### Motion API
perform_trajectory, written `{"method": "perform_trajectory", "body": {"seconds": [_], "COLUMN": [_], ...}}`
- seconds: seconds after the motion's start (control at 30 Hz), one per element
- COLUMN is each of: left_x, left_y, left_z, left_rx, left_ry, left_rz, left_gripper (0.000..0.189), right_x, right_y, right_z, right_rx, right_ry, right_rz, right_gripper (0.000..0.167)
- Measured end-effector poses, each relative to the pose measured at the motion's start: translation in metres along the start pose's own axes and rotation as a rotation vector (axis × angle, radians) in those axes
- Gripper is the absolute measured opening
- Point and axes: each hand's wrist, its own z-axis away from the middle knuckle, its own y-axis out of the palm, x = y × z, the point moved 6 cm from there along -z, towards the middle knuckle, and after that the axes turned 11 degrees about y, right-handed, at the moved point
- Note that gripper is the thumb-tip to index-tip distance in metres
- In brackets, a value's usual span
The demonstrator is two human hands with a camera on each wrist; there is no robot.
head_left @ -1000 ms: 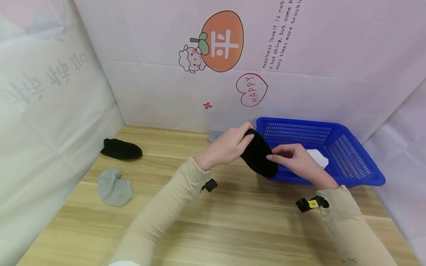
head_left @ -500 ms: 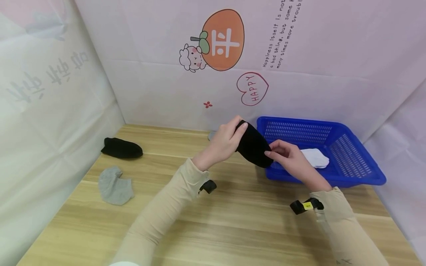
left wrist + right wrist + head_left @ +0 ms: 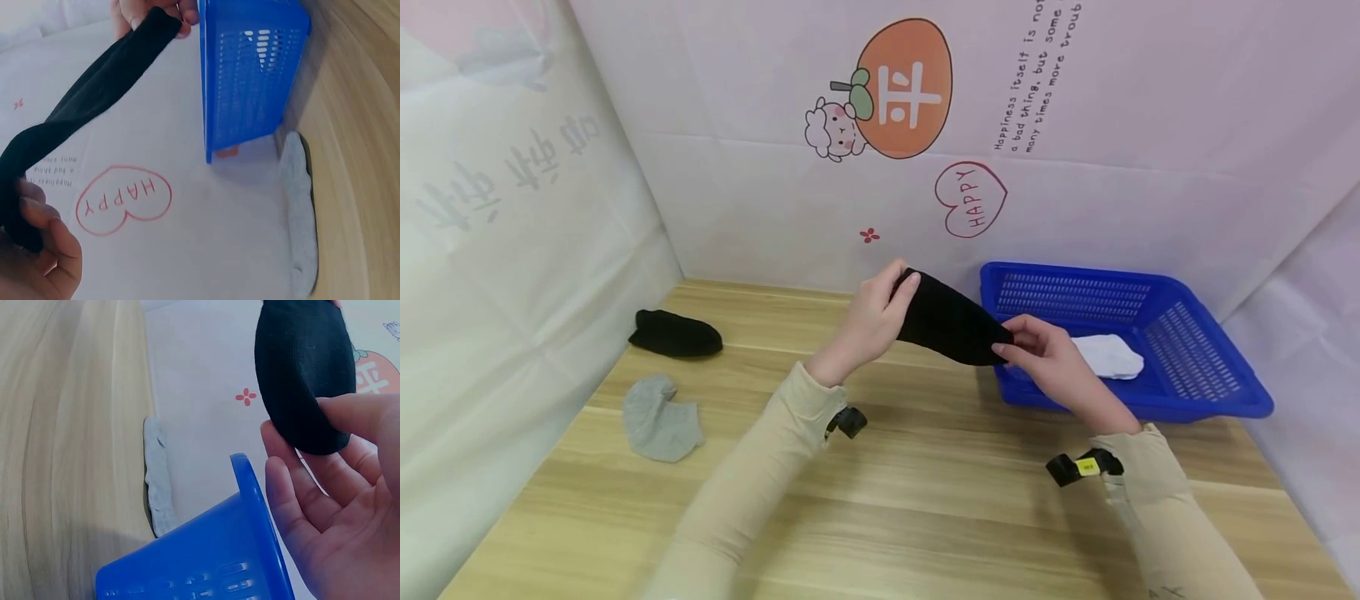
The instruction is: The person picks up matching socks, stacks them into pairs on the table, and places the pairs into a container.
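Observation:
A black sock [image 3: 951, 321] is stretched in the air between both hands, in front of the basket's left end. My left hand [image 3: 871, 321] grips its upper left end, and my right hand [image 3: 1051, 360] pinches the lower right end between thumb and fingers. In the right wrist view the black sock [image 3: 306, 375] looks flat, with the thumb across its near face. Behind the right hand, a white folded sock [image 3: 1108, 357] lies in the blue basket [image 3: 1176, 410].
Another black sock [image 3: 675, 334] lies at the table's left, with a crumpled grey sock [image 3: 658, 421] nearer. A second grey sock [image 3: 299, 215] lies along the back wall beside the basket, hidden in the head view. Cloth walls [image 3: 737, 208] enclose the wooden table [image 3: 917, 508].
Left hand has moved left and slightly up, drawing the black sock out longer and flatter. The right hand has shifted slightly left, still pinching its end. More of the white sock shows.

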Motion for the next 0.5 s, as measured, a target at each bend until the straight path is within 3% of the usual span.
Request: {"method": "perform_trajectory", "body": {"seconds": [0.23, 0.5], "left_x": [0.015, 0.03], "left_y": [-0.016, -0.025], "left_z": [0.015, 0.027], "left_rx": [0.046, 0.174], "left_ry": [-0.089, -0.186], "left_rz": [-0.029, -0.055], "left_gripper": [0.025, 0.023], "right_x": [0.001, 0.003], "right_y": [-0.008, -0.013], "right_z": [-0.001, -0.005], "right_rx": [-0.12, -0.241], "right_ry": [0.037, 0.085], "right_rz": [0.009, -0.059], "right_gripper": [0.032, 0.039]}}
